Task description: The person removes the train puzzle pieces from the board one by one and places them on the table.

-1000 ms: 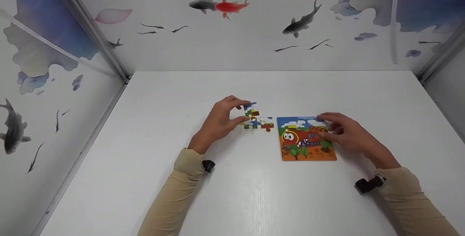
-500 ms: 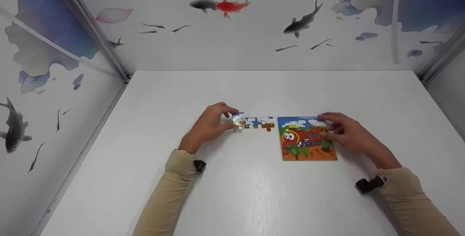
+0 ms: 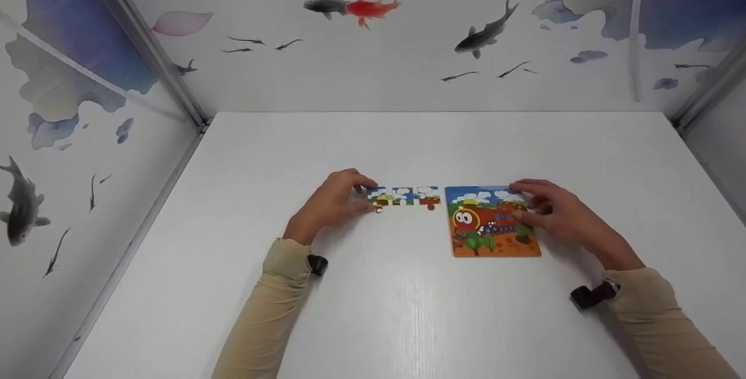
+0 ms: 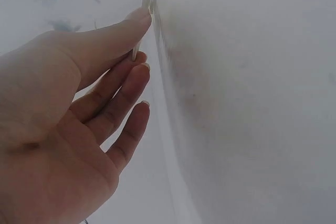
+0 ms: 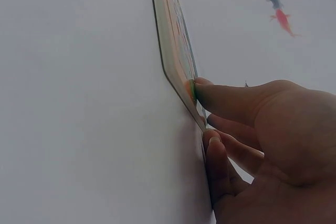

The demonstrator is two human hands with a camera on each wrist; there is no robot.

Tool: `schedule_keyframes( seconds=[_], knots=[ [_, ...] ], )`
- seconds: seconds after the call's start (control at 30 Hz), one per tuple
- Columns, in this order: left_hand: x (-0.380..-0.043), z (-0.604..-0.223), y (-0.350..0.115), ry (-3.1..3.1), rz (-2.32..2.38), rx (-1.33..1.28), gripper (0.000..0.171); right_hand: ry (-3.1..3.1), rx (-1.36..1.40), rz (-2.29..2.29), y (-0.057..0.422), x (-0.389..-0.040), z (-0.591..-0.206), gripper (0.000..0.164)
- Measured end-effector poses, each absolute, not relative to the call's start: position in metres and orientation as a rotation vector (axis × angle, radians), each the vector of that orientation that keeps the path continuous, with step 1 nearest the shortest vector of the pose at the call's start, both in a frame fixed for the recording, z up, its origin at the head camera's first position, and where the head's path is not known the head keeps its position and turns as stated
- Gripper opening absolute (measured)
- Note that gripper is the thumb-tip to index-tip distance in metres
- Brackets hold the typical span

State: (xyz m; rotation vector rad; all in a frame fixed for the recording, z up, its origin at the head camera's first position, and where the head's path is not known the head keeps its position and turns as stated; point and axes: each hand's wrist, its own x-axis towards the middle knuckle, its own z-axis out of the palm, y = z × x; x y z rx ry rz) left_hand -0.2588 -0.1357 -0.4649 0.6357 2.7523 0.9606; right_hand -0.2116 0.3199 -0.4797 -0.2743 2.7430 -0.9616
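In the head view, my left hand [image 3: 332, 201] pinches a small jigsaw piece [image 3: 380, 195] at the left end of a short row. Thumb and fingers sit at opposite edges of it; the left wrist view shows it edge-on between the fingertips. To its right lie a second jigsaw piece [image 3: 402, 195] and a third jigsaw piece [image 3: 428, 195] with a red tab. My right hand [image 3: 551, 211] holds the right side of a square jigsaw puzzle [image 3: 481, 239] with a red cartoon train. Its thumb [image 5: 226, 100] lies on the picture side while fingers bend at the edge.
Everything lies on a white table [image 3: 379, 309]. A white back wall [image 3: 408, 70] with printed fish rises behind it, and another printed wall [image 3: 58, 192] stands at the left. Each wrist carries a small black device.
My left hand has moved left and down with its piece, from above the middle piece to the row's left end, and turned the piece. The right hand and puzzle have stayed put.
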Motion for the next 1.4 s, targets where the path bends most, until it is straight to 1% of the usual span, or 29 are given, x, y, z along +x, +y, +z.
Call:
schedule_keyframes(
  seconds=[0.6,1.1,1.4],
  knots=[
    [-0.259,-0.466,-0.135,2.752,0.892,0.560,0.042,2.741,-0.266,-0.966,0.318,-0.212,-0.480,0.065],
    [-0.262,-0.465,-0.133,2.757,0.868,0.605,0.038,2.747,-0.270,-0.959,0.319,-0.214,-0.481,0.064],
    [-0.257,-0.453,-0.116,2.769,0.916,0.750,0.036,2.751,-0.285,-0.964,0.320,-0.214,-0.481,0.065]
  ],
)
